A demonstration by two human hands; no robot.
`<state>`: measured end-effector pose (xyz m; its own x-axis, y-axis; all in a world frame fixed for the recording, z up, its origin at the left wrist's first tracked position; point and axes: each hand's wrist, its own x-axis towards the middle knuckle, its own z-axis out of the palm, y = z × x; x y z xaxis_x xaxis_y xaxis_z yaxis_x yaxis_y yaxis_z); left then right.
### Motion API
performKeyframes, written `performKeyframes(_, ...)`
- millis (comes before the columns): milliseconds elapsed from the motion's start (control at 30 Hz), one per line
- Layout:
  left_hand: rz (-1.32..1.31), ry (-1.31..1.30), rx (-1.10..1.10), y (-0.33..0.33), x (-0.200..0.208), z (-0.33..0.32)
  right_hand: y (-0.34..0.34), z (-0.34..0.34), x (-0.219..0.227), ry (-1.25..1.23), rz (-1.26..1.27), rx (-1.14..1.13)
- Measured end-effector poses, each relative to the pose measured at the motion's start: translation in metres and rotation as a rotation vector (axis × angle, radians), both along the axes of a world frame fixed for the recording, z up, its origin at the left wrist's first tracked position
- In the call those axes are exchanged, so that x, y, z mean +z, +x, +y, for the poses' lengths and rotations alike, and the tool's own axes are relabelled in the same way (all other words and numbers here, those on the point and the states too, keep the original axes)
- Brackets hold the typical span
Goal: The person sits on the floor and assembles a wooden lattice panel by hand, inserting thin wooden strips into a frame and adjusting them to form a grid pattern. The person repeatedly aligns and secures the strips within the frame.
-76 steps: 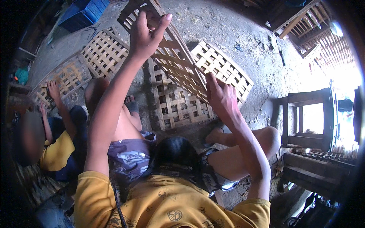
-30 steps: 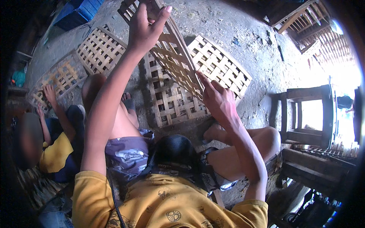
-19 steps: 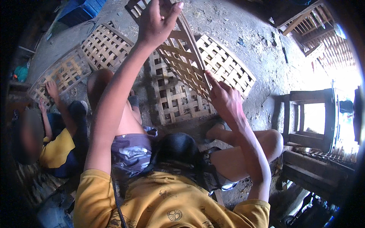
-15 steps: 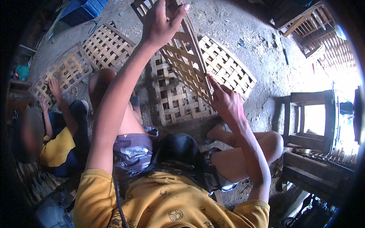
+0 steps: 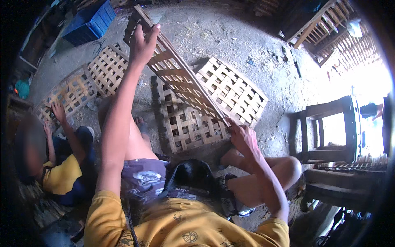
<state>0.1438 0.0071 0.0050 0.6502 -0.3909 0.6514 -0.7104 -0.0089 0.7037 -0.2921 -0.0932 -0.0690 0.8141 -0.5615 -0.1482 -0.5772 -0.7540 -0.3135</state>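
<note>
A woven bamboo lattice panel (image 5: 177, 77) with a wooden edge is raised in both my hands, tilted nearly edge-on and slanting from far left to near right. My left hand (image 5: 142, 48) is closed on its upper far edge, thumb sticking up along the rim. At the near right corner, my right hand (image 5: 244, 139) grips the same frame edge, fingers pointing along it. Beneath lie two more lattice panels: a paler one (image 5: 236, 91) to the right and a framed one (image 5: 193, 129), which the raised panel partly covers.
At left, a person in a yellow shirt (image 5: 61, 177) rests a hand on another lattice panel (image 5: 76, 92). A further panel (image 5: 109, 64) lies beside it. A blue plastic crate (image 5: 91, 22) sits far left. Wooden stools (image 5: 329, 154) stand at right, a slatted structure (image 5: 317, 31) far right.
My left hand has swung left with the panel's far end. The right hand has come nearer, lowering its corner, so the panel slants more. The whole view has shifted slightly.
</note>
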Motion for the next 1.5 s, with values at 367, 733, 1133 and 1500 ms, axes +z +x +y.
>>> performKeyframes(367,0.036,0.067,-0.196,-0.045,0.005,-0.025,0.039,0.01,0.021,-0.062,-0.412,0.048)
performKeyframes(733,0.121,0.0,-0.174,-0.069,0.021,-0.034,0.053,0.005,0.016,-0.097,-0.448,0.14)
performKeyframes(1133,0.11,-0.002,-0.199,-0.066,0.015,-0.041,0.06,0.009,0.014,-0.188,-0.407,0.164)
performKeyframes(1500,0.019,-0.003,-0.167,-0.066,0.017,-0.042,0.058,0.009,0.018,-0.237,-0.382,0.223)
